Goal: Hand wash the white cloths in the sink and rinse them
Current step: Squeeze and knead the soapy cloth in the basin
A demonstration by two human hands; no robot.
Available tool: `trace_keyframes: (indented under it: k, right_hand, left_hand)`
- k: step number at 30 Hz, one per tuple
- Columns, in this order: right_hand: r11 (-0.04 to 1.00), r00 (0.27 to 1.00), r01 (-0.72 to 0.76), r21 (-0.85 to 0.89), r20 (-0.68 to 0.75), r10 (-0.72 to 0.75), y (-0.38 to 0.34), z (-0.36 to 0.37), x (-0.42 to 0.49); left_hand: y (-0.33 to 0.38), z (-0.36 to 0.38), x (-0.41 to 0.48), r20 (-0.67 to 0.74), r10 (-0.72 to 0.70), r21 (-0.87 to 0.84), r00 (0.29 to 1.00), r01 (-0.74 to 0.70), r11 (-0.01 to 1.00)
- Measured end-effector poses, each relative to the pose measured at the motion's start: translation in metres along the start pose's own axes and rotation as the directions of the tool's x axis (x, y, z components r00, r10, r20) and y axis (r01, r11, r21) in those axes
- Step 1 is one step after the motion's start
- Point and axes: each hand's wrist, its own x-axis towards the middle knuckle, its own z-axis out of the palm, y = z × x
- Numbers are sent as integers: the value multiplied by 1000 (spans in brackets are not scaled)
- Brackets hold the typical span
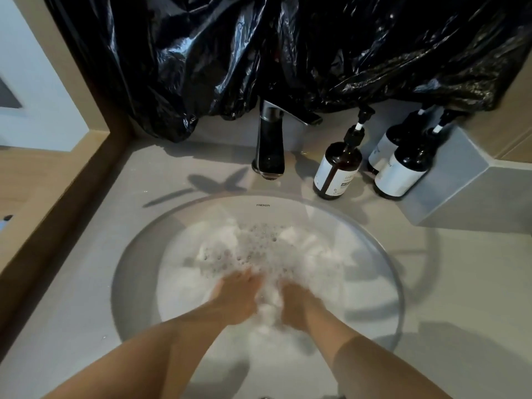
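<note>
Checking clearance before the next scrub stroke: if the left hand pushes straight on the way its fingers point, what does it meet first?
Most likely the foam and the white cloths under it, just past the left hand. Beyond them lies the sink's far wall. Depth under the suds is unclear.

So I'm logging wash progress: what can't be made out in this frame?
- White cloths, head view: foam and water hide their number and edges.
- Left hand and right hand: blurred, fingertips under suds, grip unclear.
- Bottle label: too small to read.
- Sink drain: hidden under foam.
</note>
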Motion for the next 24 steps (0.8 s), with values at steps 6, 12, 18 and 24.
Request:
trace_keyframes:
  k: [6,12,18,24]
  right_hand:
    - [953,982,163,255,-137,-132,7,-44,-33]
    - [716,924,366,594,-320,-208,-21,-110,-90]
    - [510,802,573,641,-565,-192,-55,-149,-146]
    - [259,722,680,686,-687,-77,-71,-166,-191]
  left_hand:
    - [-10,-38,-9,143,95,-449,985,-21,893]
    - [-3,-96,-46,71,314,-722,947,-168,671]
    - [15,-125,-76,-261,372,-811,891,-411,416]
    - [33,-117,-81,-393,229,-816,891,-452,360]
